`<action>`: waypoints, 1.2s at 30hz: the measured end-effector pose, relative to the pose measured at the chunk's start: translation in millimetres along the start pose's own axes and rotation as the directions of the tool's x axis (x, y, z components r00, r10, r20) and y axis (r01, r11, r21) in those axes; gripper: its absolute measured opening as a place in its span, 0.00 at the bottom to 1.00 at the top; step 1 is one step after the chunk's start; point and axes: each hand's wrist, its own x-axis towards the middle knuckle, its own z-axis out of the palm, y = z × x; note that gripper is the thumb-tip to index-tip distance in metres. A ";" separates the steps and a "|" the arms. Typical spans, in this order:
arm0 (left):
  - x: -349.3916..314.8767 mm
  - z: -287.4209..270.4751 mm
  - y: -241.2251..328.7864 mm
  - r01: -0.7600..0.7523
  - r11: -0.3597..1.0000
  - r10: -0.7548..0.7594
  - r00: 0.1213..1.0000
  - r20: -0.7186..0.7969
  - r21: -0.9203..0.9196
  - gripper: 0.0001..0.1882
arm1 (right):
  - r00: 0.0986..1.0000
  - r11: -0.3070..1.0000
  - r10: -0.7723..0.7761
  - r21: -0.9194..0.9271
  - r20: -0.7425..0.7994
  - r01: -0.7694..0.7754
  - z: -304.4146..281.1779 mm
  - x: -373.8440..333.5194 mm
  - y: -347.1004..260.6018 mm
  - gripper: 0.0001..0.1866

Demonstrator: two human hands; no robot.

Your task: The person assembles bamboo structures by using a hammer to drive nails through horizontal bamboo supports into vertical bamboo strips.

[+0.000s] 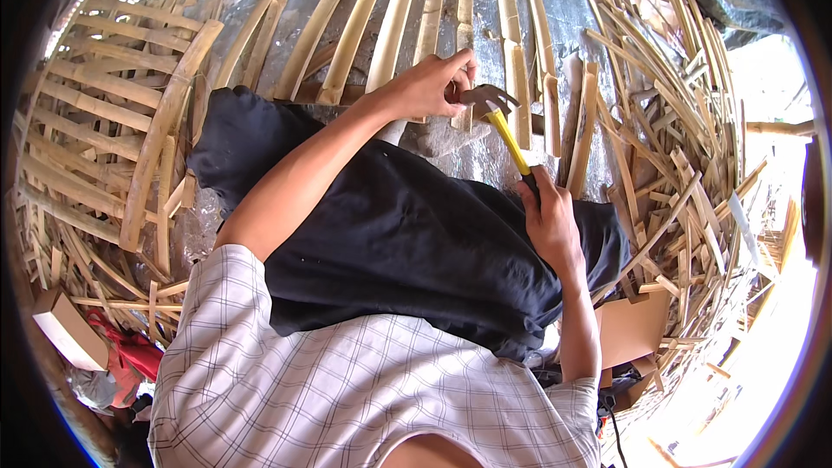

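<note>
My right hand [551, 218] is wrapped round the black grip of a claw hammer [510, 132] with a yellow shaft. The hammer's dark head is tilted up to the left, close against the fingertips of my left hand [433, 87]. Those left fingers are curled into a pinch; whatever they hold, if anything, is too small to make out. Beneath both hands, split bamboo slats [400, 17] run away from me side by side, resting across a crosspiece [347, 94]. A grey, stone-like block [438, 140] lies under the near ends of the slats, below my left hand.
A finished-looking bamboo lattice [113, 113] leans at the left. Loose bamboo strips [672, 147] are heaped along the right. Dark cloth [390, 217] covers my legs. Cardboard [633, 329] stands at the lower right, and an opened box [69, 329] at the lower left.
</note>
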 end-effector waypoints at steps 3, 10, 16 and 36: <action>-3.2 0.1 -6.9 0.031 0.987 -0.031 1.000 0.001 -0.156 0.25 | 0.998 1.000 0.014 -0.005 -0.056 -0.014 -2.3 1.3 -15.5 0.10; -1.4 4.5 -14.1 -0.019 0.986 0.012 0.999 -0.043 -0.167 0.25 | 0.998 1.000 -0.006 0.020 -0.063 0.007 13.0 -1.5 3.4 0.10; -2.2 4.2 -16.6 -0.034 0.979 0.024 0.998 -0.052 -0.201 0.24 | 0.992 0.996 0.033 0.092 -0.126 -0.022 15.7 -1.8 5.9 0.13; -0.5 1.0 -15.8 0.000 0.978 -0.003 1.000 -0.014 -0.210 0.23 | 0.995 0.998 0.000 0.061 -0.102 0.007 5.4 1.7 10.0 0.12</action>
